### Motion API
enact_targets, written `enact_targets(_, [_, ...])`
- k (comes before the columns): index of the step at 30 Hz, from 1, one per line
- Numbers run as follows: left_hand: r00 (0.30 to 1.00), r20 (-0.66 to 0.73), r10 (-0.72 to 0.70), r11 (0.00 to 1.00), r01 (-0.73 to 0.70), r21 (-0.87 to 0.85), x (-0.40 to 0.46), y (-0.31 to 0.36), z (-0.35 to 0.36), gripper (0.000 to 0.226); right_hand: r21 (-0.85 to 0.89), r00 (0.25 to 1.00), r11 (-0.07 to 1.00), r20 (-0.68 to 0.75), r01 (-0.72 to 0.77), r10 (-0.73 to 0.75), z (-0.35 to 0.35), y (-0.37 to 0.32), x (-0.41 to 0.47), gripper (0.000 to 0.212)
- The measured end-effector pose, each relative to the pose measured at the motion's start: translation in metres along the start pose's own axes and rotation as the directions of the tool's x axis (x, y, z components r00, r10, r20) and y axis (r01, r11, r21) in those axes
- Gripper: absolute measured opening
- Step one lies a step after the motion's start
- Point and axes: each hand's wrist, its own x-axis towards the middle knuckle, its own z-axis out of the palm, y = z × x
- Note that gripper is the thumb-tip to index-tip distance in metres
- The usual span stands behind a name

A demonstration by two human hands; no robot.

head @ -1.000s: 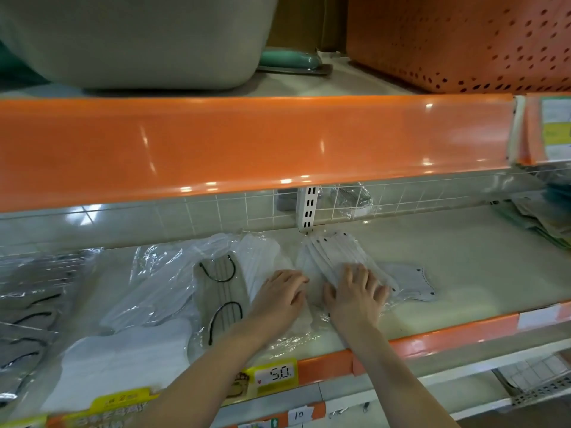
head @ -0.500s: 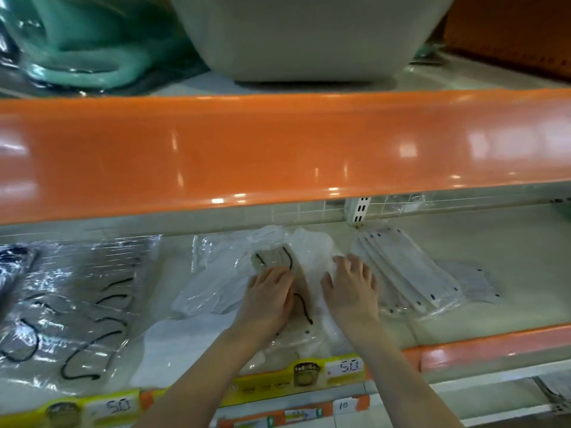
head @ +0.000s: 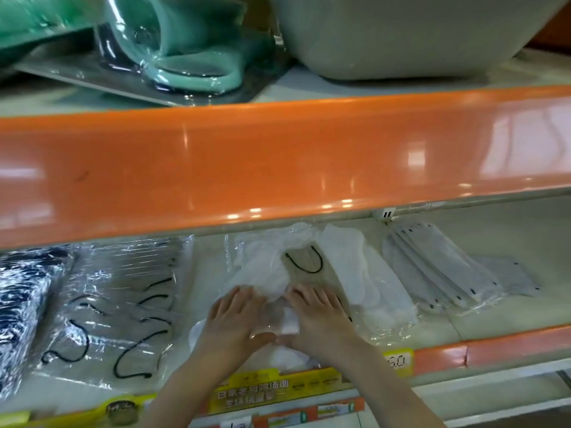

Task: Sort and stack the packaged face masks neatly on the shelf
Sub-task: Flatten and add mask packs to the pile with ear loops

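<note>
Both hands lay flat on the middle pile of bagged masks (head: 278,273) at frame center-bottom. Left hand (head: 231,324) had fingers spread, palm down on clear plastic over white masks. Right hand (head: 321,319) was also spread, palm down, just beside the left, thumbs nearly touching over a small white pack (head: 289,325). Neither hand curled round anything; both pressed down.

The pile sat on the lower shelf (head: 509,257), white masks fanned toward the back, one beige mask with a black ear loop (head: 304,261) on top, above the fingertips.

To the right of the pile, a fanned stack of grey masks (head: 438,273) lay slanted, touching the white ones at its left edge. To the left, a clear bag with black ear loops (head: 117,310); far left edge, a dark blue-and-white pack (head: 21,304).

Yellow price tag (head: 265,390) ran along the orange shelf lip under the wrists. Upper shelf held a teal wrapped item (head: 191,57) upper left and a pale tub (head: 401,35) upper right.
</note>
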Motion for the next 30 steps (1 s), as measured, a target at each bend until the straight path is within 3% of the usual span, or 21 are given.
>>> enact_targets(4, [0.999, 0.053, 0.002, 0.999, -0.001, -0.037, -0.006, -0.004, 0.0, 0.065, 0.021, 0.997, 0.997, 0.03, -0.07, 0.069, -0.001, 0.008, 0.001, 0.079])
enact_targets(8, [0.999, -0.002, 0.034, 0.999, -0.034, -0.015, -0.003, 0.001, -0.002, 0.076, 0.057, 0.99, 0.992, 0.081, -0.116, 0.111, -0.011, 0.019, 0.001, 0.073])
enact_targets(14, [0.99, -0.024, 0.141, 0.986, -0.143, -0.081, 0.009, 0.017, -0.004, 0.098, 0.09, 0.981, 0.983, -0.089, -0.162, 0.17, -0.023, 0.039, -0.009, 0.049])
enact_targets(16, [0.988, 0.006, 0.154, 0.987, -0.153, -0.056, 0.015, 0.022, -0.006, 0.086, 0.059, 0.968, 0.976, -0.131, -0.208, 0.214, -0.024, 0.047, -0.013, 0.049])
enact_targets(20, [0.977, 0.033, 0.21, 0.976, -0.208, -0.062, 0.023, 0.033, -0.007, 0.059, 0.053, 0.934, 0.938, -0.089, -0.343, 0.346, -0.021, 0.062, -0.016, 0.073])
enact_targets(30, [0.986, -0.002, 0.166, 0.978, -0.165, -0.128, 0.034, 0.042, -0.006, 0.043, 0.173, 0.881, 0.882, -0.111, -0.438, 0.46, -0.031, 0.089, -0.018, 0.073])
